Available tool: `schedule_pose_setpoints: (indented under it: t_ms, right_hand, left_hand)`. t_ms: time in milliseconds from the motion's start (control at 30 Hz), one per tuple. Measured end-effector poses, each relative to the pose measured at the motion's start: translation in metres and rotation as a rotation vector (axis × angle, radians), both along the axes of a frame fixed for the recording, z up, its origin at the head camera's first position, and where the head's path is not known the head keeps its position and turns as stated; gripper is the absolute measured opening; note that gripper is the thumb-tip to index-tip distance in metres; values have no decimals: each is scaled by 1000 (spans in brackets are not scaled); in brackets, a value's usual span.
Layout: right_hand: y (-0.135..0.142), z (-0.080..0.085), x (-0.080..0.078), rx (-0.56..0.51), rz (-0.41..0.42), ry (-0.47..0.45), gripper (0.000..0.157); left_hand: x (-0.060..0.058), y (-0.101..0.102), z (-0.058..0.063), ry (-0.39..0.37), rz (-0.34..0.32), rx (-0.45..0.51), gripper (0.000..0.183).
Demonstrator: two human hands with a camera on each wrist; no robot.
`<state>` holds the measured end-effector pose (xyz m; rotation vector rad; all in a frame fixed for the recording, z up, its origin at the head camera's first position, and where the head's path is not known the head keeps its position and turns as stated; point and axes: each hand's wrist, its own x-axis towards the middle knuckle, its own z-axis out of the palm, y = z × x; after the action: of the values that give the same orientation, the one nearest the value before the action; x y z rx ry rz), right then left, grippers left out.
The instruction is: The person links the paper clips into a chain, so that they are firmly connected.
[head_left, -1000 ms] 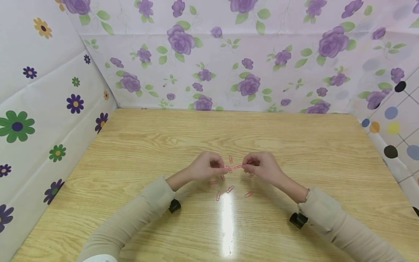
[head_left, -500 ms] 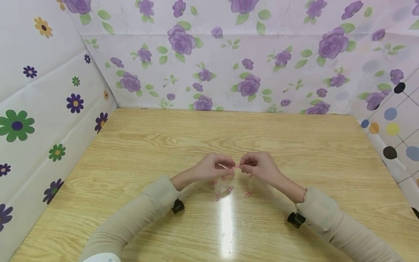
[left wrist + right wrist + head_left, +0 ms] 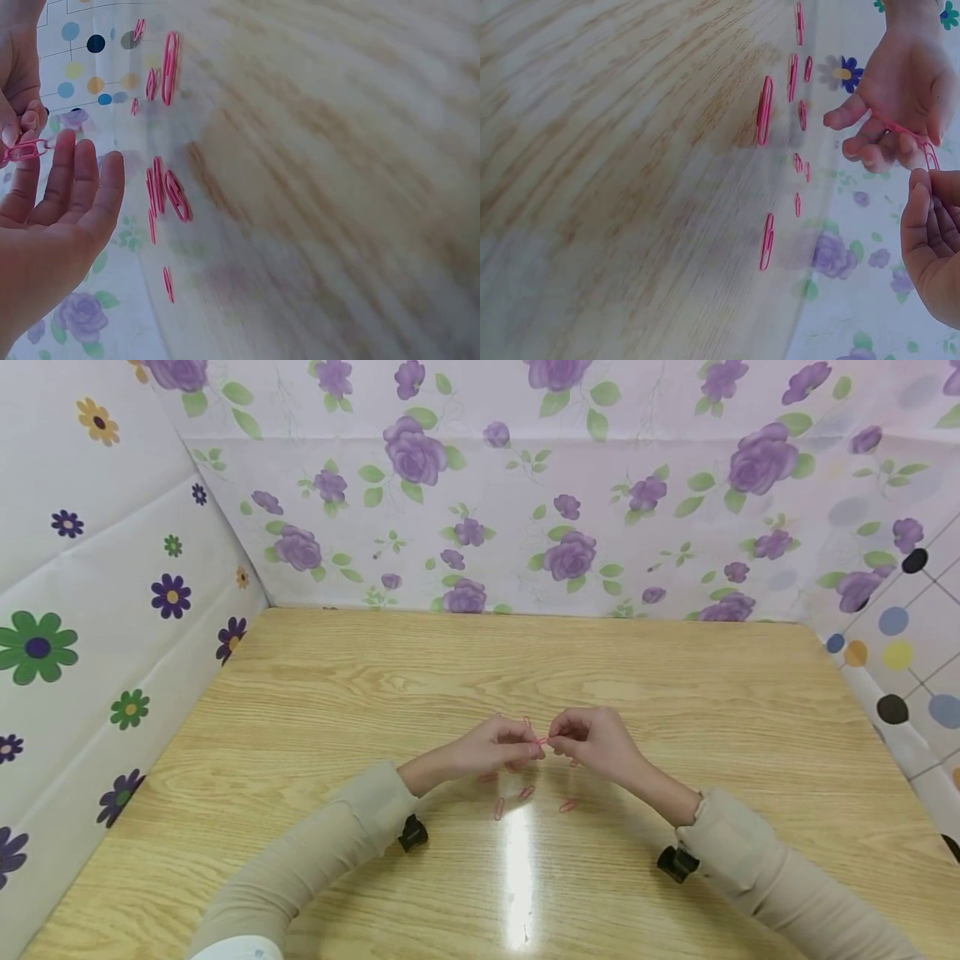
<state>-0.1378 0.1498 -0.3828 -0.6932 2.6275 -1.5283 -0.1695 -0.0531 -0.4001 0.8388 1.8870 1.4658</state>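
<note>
Just above the wooden table, the right hand (image 3: 596, 745) pinches a pink paper clip (image 3: 542, 741) between thumb and fingertips. Close beside it, the left hand (image 3: 498, 747) holds the same linked clips with thumb and index finger. In the right wrist view a short chain of pink paper clips (image 3: 900, 129) runs across the left hand's fingers to the clip at the right fingertips. The left wrist view shows linked clips (image 3: 27, 151) between the two hands, with the left hand's other fingers spread. The left thumb's grip is partly hidden there.
Several loose pink paper clips lie on the table (image 3: 375, 677) below and around the hands, among them a clip (image 3: 499, 809) nearest the front and a clip (image 3: 567, 806) at the right. Flowered sheets (image 3: 495, 510) stand behind and at the sides.
The left hand has moved right, up to the right hand, and its fingers have closed on the clips. The right hand has shifted slightly left. The gap between the hands has narrowed.
</note>
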Motion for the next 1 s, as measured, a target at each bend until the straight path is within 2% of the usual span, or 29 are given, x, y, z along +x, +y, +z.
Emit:
schedule_pose_setpoints:
  t_ms: [400, 567, 600, 700, 800, 1000]
  right_hand:
    - [3, -2, 0, 1, -1, -1, 7]
    - [0, 21, 12, 3, 18, 3, 4]
    - [1, 20, 12, 3, 20, 3, 3]
    - [8, 11, 7, 11, 11, -3, 3]
    - [17, -6, -3, 41, 4, 20, 4]
    - [28, -17, -11, 131, 1, 39, 5]
  left_hand:
    - [2, -1, 1, -29, 43, -4, 24]
    - [2, -2, 2, -30, 53, 3, 22]
    - [2, -2, 2, -32, 56, 5, 21]
    - [2, -4, 3, -24, 63, -1, 21]
    - [2, -6, 3, -16, 71, -13, 21]
    - [0, -11, 4, 26, 88, -57, 21]
